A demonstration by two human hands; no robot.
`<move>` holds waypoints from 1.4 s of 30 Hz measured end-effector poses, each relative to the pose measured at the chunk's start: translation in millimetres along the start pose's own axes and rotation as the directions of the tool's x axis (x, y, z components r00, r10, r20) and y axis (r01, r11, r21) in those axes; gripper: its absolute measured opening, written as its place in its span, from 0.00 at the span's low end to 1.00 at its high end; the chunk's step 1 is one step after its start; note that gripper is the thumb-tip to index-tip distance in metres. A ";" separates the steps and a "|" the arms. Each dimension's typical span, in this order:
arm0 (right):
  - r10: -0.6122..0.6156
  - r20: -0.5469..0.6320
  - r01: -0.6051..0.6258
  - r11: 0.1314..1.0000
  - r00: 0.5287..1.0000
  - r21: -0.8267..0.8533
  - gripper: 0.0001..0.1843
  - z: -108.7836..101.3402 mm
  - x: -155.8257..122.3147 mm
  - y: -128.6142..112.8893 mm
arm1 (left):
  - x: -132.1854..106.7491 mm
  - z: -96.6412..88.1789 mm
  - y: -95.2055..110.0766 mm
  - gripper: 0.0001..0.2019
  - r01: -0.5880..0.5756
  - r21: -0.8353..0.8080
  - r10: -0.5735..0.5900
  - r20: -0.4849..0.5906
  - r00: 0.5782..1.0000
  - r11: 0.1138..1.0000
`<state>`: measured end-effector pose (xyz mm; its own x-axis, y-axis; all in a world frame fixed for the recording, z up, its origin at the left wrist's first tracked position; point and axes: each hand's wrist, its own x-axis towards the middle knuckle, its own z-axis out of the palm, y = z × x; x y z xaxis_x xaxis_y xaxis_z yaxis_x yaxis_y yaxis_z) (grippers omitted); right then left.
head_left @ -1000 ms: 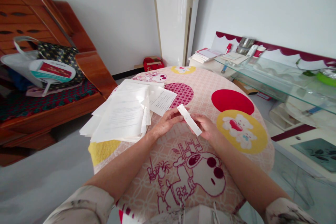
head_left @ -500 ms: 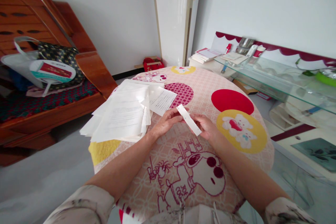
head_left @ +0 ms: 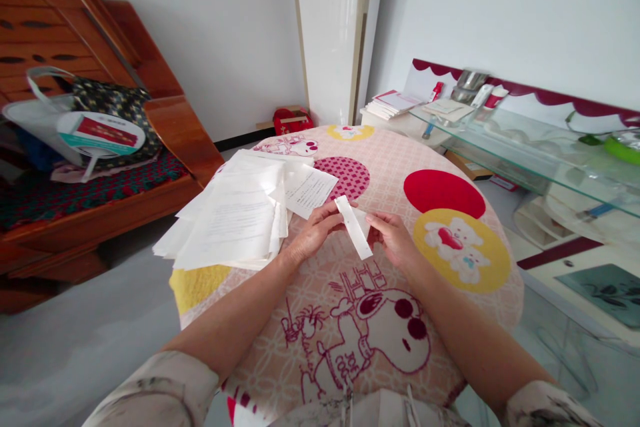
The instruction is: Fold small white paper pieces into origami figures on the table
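Many papers (head_left: 233, 213) near left hand (head_left: 317, 230); bag (head_left: 107, 95) on bench (head_left: 177, 130).

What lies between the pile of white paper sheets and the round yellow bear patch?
In the head view, the left hand, the narrow white paper strip and the right hand lie between them; both hands hold it.

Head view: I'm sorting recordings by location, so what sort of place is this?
Probably a living or dining room in a home: there's a wooden bench with a bag on it, what looks like a tall air conditioner, and a cartoon-patterned tablecloth.
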<state>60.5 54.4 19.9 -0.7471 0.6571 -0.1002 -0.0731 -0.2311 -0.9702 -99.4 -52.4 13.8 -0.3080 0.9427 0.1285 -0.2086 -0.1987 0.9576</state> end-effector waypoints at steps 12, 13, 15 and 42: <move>-0.330 -0.015 0.293 0.856 0.944 -0.426 0.23 2.3 -9.6 -4.6 | 4.1 -0.8 5.0 0.19 -0.177 0.135 0.208 -0.270 0.940 0.975; -0.353 -0.010 0.312 0.839 0.935 -0.446 0.23 3.3 -11.1 -4.7 | 3.9 -0.6 5.1 0.19 -0.182 0.134 0.213 -0.280 0.936 0.974; -0.393 -0.003 0.340 0.799 0.919 -0.496 0.22 5.3 -14.2 -4.9 | 3.2 -0.4 6.0 0.16 -0.169 0.132 0.199 -0.268 0.942 0.977; -0.611 0.266 0.621 0.490 0.745 -0.612 0.14 9.1 -25.0 -13.5 | -4.3 -9.7 22.0 0.13 -0.306 0.271 0.290 0.099 0.952 0.912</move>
<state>74.1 34.5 37.5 -0.6880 0.4397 0.5774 -0.0954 0.7338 -0.6726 -111.7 -63.4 31.8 -0.2617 0.8663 0.4255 0.1559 -0.3972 0.9044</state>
